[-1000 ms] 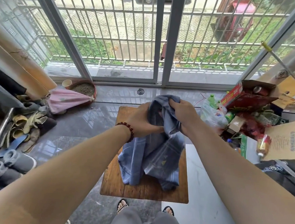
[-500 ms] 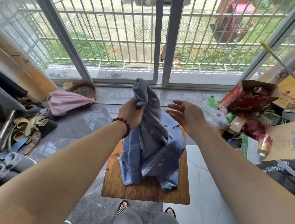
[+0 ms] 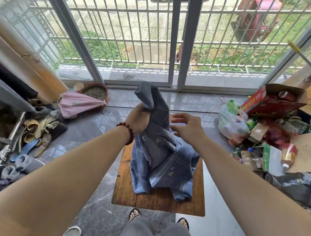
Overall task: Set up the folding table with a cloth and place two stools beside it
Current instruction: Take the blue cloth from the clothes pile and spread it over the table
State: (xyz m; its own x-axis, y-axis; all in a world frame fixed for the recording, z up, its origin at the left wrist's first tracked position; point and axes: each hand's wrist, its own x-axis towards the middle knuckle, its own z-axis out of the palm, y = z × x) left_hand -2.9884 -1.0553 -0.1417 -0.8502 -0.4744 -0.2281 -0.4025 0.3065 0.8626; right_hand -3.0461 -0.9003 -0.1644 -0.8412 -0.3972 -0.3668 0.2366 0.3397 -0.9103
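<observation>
Left hand (image 3: 138, 119) grips the upper bunch of the cloth (image 3: 163, 161), fingers curled round the fabric, and holds it raised above the table (image 3: 158, 202). Right hand (image 3: 186, 127) is released: fingers spread and slightly bent, holding nothing, just beside the raised fold. Contact between its fingertips and the fabric cannot be determined.

Layout, by size:

1. Doors (image 3: 186, 45): sliding glass panels in grey frames span the far side. Bars stand behind the glass.
2. Floor (image 3: 101, 128): grey polished stone, with a paler slab to the right of the table.
3. Table: wooden top, rounded corners, set in the middle of the floor. Its near edge lies just in front of the person's feet.
4. Cloth: blue, with pale lines and small triangle marks. The lower part lies heaped on the middle of the table top; the upper part rises to the left hand. Bare wood shows at the near edge and along both sides.
5. Box (image 3: 272, 107): red cardboard, open, at the far right among bottles and packaging.
6. Shoes (image 3: 37, 132): a loose pile on the floor at the left.
7. Umbrella (image 3: 78, 105): pink, folded, lying near the left door frame.
8. Bag (image 3: 229, 124): clear plastic, beside the box, right of the table.
9. Basin (image 3: 94, 92): round, filled with grey granules, touching the umbrella.
10. Bracelet (image 3: 126, 133): dark red beads on the left wrist.
11. Cup (image 3: 78, 87): paper, just beside the basin.
</observation>
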